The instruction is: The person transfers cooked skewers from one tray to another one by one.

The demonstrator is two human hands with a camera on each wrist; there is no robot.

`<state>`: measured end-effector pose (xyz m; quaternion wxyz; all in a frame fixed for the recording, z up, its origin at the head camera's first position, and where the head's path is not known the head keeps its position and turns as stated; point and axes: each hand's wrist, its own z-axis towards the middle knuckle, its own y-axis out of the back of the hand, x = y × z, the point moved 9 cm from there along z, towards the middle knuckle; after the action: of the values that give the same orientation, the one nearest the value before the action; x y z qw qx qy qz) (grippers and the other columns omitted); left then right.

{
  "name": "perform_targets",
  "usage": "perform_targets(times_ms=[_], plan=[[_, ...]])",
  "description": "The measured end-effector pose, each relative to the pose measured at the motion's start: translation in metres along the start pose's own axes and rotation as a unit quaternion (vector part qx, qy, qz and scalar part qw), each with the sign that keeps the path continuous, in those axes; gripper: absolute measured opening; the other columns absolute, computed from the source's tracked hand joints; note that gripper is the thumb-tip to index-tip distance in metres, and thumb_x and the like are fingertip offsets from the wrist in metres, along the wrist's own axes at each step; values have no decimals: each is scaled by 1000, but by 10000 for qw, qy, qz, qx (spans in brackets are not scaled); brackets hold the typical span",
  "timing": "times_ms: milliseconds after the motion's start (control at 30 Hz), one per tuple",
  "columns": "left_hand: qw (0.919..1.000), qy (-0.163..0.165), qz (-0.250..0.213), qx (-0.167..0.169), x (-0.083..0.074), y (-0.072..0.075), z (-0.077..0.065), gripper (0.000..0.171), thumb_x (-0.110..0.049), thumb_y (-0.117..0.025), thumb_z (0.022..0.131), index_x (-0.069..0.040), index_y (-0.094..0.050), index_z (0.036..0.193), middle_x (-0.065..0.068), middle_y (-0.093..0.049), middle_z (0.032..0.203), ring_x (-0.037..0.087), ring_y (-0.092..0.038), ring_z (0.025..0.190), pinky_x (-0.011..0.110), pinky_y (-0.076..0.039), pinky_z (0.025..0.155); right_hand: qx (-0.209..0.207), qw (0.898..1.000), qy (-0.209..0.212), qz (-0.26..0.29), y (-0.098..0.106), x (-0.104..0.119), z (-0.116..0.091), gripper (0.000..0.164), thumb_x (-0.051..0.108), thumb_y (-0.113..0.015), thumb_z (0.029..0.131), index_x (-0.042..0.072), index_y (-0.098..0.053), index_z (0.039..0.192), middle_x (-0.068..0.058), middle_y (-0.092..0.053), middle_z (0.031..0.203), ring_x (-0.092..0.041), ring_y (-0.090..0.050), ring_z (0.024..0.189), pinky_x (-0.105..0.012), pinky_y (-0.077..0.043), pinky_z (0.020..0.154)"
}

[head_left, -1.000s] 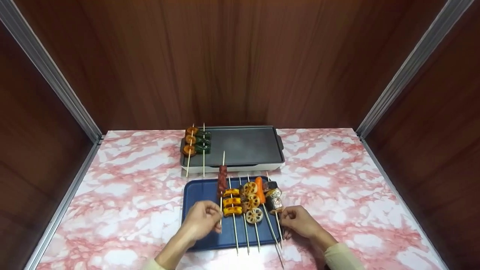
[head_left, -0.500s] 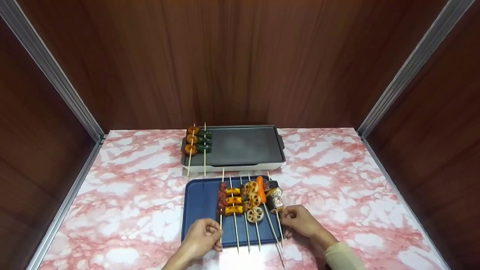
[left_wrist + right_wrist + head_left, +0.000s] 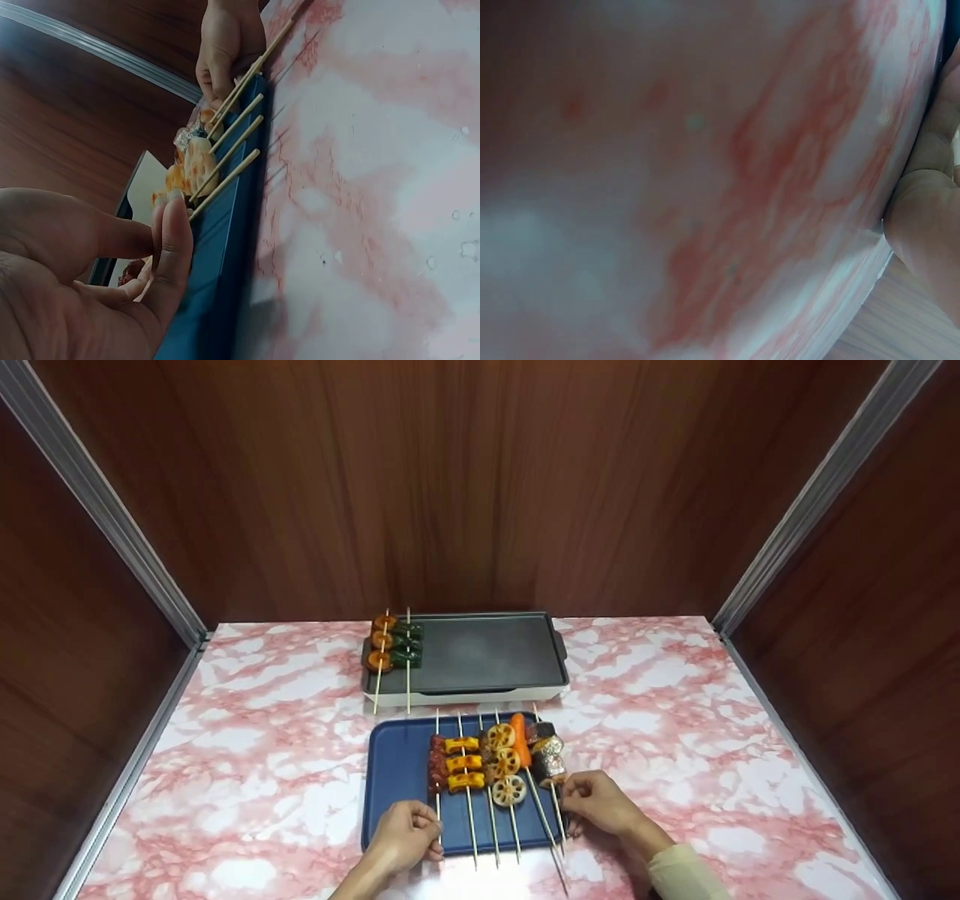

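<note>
My left hand (image 3: pixel 401 840) pinches the bare end of a wooden skewer of dark red sausage pieces (image 3: pixel 435 761), lying flat at the left of a row of skewers on a blue tray (image 3: pixel 394 780). My right hand (image 3: pixel 596 804) holds the stick of the foil-wrapped skewer (image 3: pixel 550 757) at the row's right.
</note>
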<state>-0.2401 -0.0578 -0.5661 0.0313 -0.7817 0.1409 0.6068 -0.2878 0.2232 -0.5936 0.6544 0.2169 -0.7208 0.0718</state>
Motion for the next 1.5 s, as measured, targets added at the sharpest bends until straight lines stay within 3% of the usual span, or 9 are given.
perform_targets(times_ms=[200,433,1133,1333,1500], plan=[[9993,20,374,-1,4,-1,5,7,2,-58,83,7,-58,88,10,-60,64,20,-65,53,36,-55,54,42,10000,7,18,-1,1,-1,13,-4,-60,84,-17,-56,85,-10,-58,60,-17,-60,44,-46,-51,45],[9961,-222,857,24,1,-1,8,6,-1,-61,83,4,-59,85,8,-64,65,20,-65,51,36,-54,51,19,9999,-121,-24,-1,1,0,14,-3,-63,83,-15,-56,84,-11,-58,59,-18,-61,44,-45,-51,45],[9952,-280,939,-32,0,5,8,10,-3,-63,83,4,-58,88,8,-63,70,19,-64,49,37,-53,49,28,9998,189,-94,1,3,-1,11,-5,-60,84,-15,-57,84,-5,-55,59,-17,-60,44,-43,-52,45],[9938,-435,1026,-63,-2,5,8,9,-1,-61,83,5,-59,89,8,-62,70,19,-63,49,35,-53,48,54,10000,74,-35,-1,3,-1,10,-5,-59,84,-15,-57,83,-10,-55,60,-20,-61,45,-51,-50,47],[9932,-475,1062,19,-4,2,9,8,-1,-60,84,5,-59,89,8,-62,70,20,-63,49,34,-52,47,36,9999,58,-86,-1,2,-1,10,-5,-59,84,-15,-56,83,-8,-55,59,-17,-61,45,-47,-51,46]])
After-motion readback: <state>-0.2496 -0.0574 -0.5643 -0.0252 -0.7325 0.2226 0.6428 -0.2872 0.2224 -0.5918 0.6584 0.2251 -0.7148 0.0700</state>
